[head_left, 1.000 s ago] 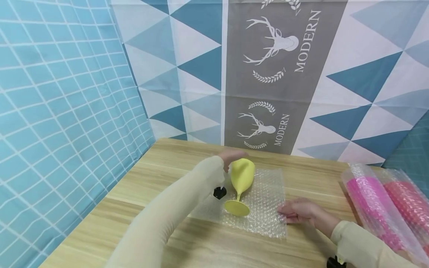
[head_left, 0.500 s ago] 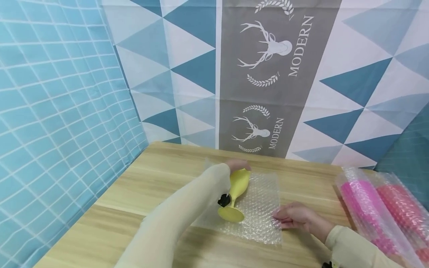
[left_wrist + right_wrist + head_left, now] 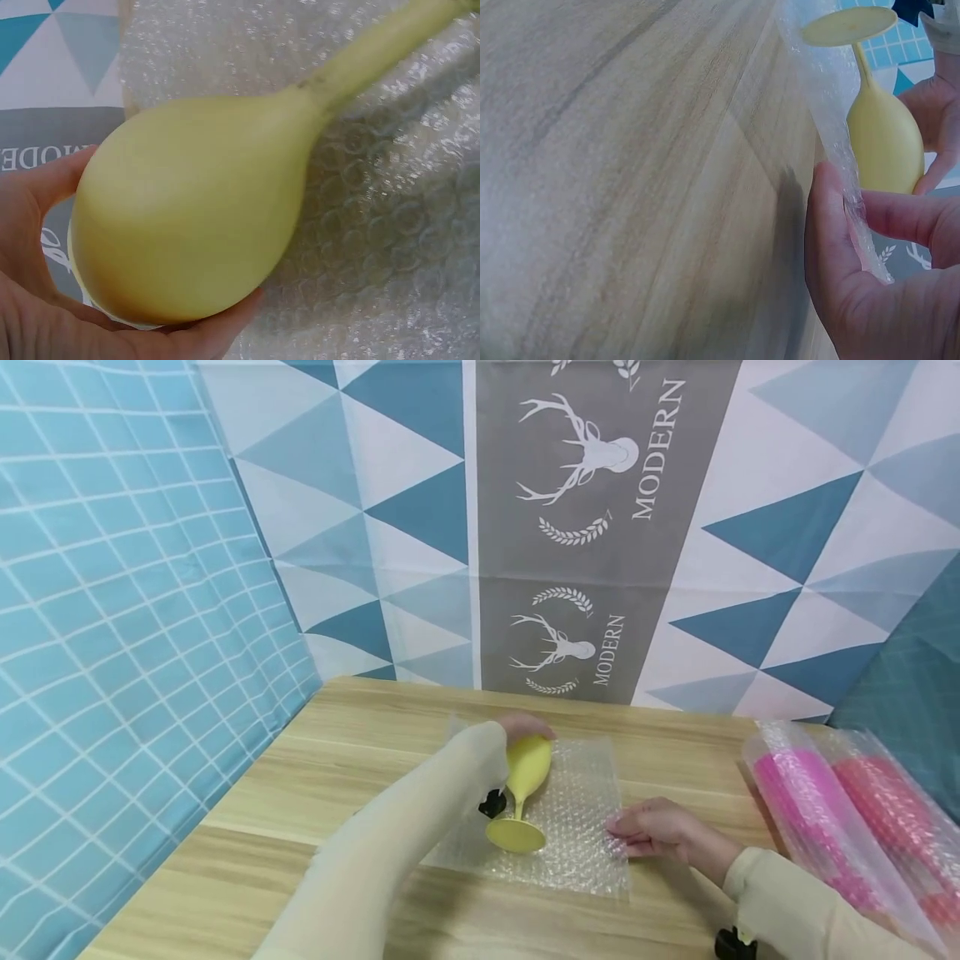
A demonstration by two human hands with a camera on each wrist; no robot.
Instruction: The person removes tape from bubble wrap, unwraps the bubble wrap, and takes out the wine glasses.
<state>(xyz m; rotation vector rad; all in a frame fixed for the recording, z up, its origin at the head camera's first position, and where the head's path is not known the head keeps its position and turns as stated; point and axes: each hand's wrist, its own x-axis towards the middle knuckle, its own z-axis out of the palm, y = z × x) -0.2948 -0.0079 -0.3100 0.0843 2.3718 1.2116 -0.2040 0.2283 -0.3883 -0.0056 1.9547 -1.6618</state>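
Note:
A yellow wine goblet (image 3: 529,767) lies on its side on a clear sheet of bubble wrap (image 3: 585,827), its round foot toward me. My left hand (image 3: 522,727) grips the bowl at its far rim end. In the left wrist view, thumb and fingers of the left hand (image 3: 82,300) curve around the goblet bowl (image 3: 195,210), whose mouth is turned out of sight. My right hand (image 3: 667,831) pinches the right edge of the bubble wrap. The right wrist view shows that wrap edge (image 3: 836,127) between thumb and fingers of the right hand (image 3: 885,277), slightly raised off the table.
Two bubble-wrapped rolls, one pink (image 3: 813,818) and one red (image 3: 892,802), lie at the right of the wooden table (image 3: 300,785). A patterned cloth (image 3: 570,527) hangs behind, and a blue checked cloth (image 3: 135,610) stands on the left.
My left hand has come down from above and beside the goblet to grip its bowl end. The right hand keeps its pinch on the wrap edge. The head view has shifted slightly.

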